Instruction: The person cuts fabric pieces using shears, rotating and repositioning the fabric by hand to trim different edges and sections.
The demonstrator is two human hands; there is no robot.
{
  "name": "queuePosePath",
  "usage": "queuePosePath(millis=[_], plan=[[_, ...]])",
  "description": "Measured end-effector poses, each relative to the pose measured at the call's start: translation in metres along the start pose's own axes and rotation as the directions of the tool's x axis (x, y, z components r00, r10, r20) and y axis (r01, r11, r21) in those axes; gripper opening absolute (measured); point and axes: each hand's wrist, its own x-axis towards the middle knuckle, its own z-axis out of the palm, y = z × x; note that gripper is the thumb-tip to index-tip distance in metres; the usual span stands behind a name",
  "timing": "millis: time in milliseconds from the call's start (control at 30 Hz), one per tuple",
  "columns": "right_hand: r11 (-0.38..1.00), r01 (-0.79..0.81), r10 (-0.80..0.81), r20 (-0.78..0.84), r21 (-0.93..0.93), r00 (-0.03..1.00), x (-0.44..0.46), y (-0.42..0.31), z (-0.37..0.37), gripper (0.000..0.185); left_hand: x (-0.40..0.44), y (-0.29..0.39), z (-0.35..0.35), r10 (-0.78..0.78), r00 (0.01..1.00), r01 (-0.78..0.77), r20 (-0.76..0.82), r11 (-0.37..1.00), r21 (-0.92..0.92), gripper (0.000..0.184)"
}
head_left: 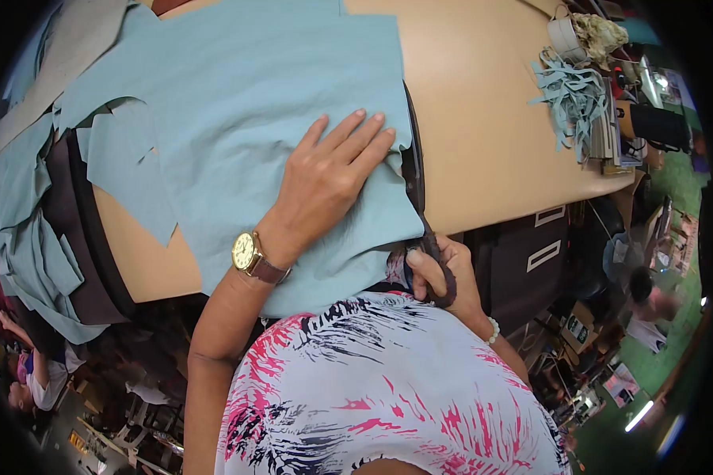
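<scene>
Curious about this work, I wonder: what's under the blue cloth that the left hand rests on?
Tan tabletop shows around the blue cloth, and dark scissors in the right hand show along its right edge. The cloth hides whatever lies beneath the left hand.

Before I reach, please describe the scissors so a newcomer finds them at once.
Start at the tan table, where blue cloth lies spread. Near the cloth's lower right corner, the right hand holds the scissors. They are long and dark, unlike the pale cloth beside them.
</scene>
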Motion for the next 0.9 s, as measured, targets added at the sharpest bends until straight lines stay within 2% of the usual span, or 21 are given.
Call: queuePosePath(millis=[133, 267, 767, 900], plan=[[0.988, 0.132, -0.137, 0.071, 0.075, 0.988, 0.003, 0.002, -0.004, 0.029, 0.0, 0.002, -0.003, -0.025, 1.0, 0.024, -0.017, 0.998, -0.049, 0.034], [0.989, 0.149, -0.149, 0.03, -0.003, 0.988, 0.007, -0.006, -0.003, 0.033, 0.0, 0.007, -0.009, -0.018, 1.0, 0.017, -0.023, 0.997, -0.07, 0.033], [0.975, 0.218, -0.219, 0.008, 0.046, 0.976, 0.011, -0.009, 0.003, 0.034, -0.004, 0.016, -0.013, -0.004, 1.0, 0.005, 0.018, 0.996, -0.089, 0.035], [0.983, 0.183, -0.182, 0.037, -0.032, 0.983, 0.01, -0.015, 0.004, 0.047, -0.004, 0.016, -0.014, -0.001, 1.0, 0.003, 0.023, 0.996, -0.088, 0.035]])
